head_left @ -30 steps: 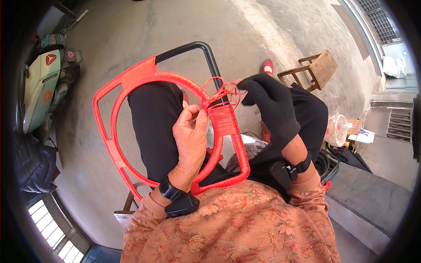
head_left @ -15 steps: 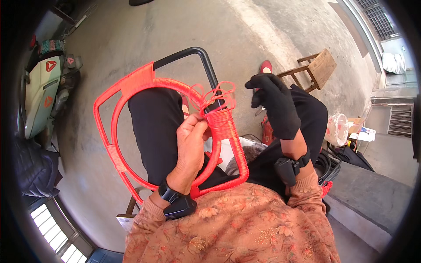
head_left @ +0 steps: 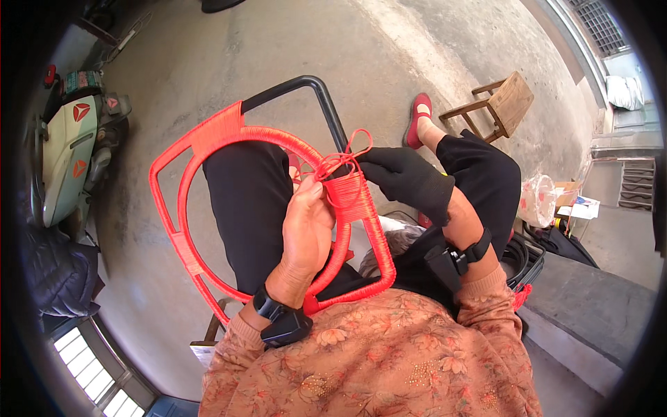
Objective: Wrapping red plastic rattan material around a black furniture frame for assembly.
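- The floor (head_left: 208,62) was bare grey concrete, rough and stained, with a small wooden stool (head_left: 501,103) standing off to one side and a pale green scooter (head_left: 69,156) parked at the other.
- Across the seated person's lap lay a red frame (head_left: 208,139), a rounded hoop inside a squarish outline, tightly wrapped in glossy red cord (head_left: 345,158).
- The bare left hand (head_left: 306,233) gripped the wrapped bar near the loose loops of cord.
- The right hand (head_left: 406,182), in a black knitted glove, pinched the cord beside the bar.
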Available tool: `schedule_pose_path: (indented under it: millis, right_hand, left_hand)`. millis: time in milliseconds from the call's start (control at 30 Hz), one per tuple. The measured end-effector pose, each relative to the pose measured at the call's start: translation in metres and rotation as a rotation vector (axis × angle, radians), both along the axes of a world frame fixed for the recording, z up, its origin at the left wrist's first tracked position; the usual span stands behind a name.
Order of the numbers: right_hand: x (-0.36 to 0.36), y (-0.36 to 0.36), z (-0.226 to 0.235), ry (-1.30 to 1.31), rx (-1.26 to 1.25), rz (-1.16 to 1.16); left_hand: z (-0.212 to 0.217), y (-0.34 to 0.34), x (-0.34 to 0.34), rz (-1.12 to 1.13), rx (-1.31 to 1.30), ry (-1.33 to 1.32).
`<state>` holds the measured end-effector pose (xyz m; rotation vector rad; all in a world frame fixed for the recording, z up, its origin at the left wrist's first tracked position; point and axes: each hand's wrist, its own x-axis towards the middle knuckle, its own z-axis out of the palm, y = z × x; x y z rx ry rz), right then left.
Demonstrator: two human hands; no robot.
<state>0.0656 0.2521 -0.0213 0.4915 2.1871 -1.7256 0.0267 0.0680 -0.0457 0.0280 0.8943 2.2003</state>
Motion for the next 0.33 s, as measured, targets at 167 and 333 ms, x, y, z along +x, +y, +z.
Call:
schedule_pose_path:
  millis: [167, 333]
  right_hand:
    - [0.003, 0.009, 0.0, -0.034, 0.108, -0.003]
    - [0.016, 0.002, -0.02, 0.802, -0.183, -0.467]
  left_hand:
    - [0.004, -0.001, 0.0, 0.003, -0.069, 0.009]
    - [0.006, -0.001, 0.002, 0.058, -0.152, 0.054]
